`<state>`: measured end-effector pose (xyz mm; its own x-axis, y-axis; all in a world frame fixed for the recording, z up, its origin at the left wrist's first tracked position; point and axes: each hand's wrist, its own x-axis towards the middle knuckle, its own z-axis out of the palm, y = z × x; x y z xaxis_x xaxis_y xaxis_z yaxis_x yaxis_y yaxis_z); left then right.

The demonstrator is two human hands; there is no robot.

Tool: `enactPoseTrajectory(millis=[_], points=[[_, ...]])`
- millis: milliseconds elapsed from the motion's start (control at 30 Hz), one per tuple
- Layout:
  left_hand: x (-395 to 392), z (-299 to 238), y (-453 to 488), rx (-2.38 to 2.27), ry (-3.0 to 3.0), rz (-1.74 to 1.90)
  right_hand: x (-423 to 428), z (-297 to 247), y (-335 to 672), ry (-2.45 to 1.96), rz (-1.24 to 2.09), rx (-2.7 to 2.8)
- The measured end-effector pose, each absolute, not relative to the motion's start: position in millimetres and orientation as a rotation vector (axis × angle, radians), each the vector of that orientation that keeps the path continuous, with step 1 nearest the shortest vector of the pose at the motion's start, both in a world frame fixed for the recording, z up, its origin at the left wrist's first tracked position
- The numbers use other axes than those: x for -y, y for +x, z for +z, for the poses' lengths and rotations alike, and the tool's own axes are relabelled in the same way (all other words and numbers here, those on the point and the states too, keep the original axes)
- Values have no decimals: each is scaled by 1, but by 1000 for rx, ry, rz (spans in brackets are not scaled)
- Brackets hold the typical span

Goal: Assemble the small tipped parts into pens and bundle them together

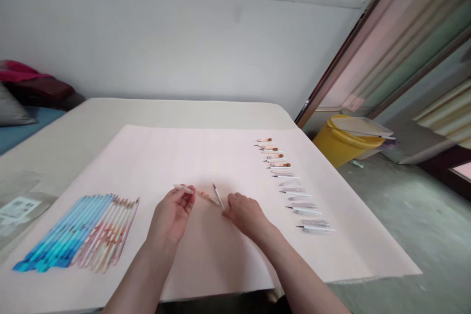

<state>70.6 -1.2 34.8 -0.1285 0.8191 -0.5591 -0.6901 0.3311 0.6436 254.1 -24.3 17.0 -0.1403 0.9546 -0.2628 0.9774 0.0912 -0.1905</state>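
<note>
My left hand (172,216) pinches a white and orange pen barrel (198,194) that lies slantwise just above the pale pink sheet (184,157). My right hand (245,213) rests on the sheet with fingers closed on the lower end of a thin pen refill (218,195), its tip pointing away from me. The two hands sit close together at the sheet's middle front. A column of taken-apart pen parts (290,186), caps and refills, runs along the right side. A row of whole blue and orange-patterned pens (77,233) lies at the front left.
The sheet covers a beige table (55,147) against a white wall. A yellow bucket (344,142) stands on the floor to the right near a door frame. Red and grey cloth (29,88) lies at the far left. A clear bag with a label (18,208) rests at the left edge.
</note>
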Motion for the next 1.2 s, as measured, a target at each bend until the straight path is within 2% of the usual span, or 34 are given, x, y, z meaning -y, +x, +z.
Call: enactPoseTrajectory(millis=[233,467,833,1200], points=[[3,32,72,-1084,147,1243,26,20,245,2061,-394,-2282],[-4,32,62,-1089,122,1365,35,38,246,2041,-705,-2730],[2,39,69,-1049,268,1357,38,34,245,1973,-587,-2744],[5,44,72,-1048,419,1326,39,41,247,2065,-825,-2817]])
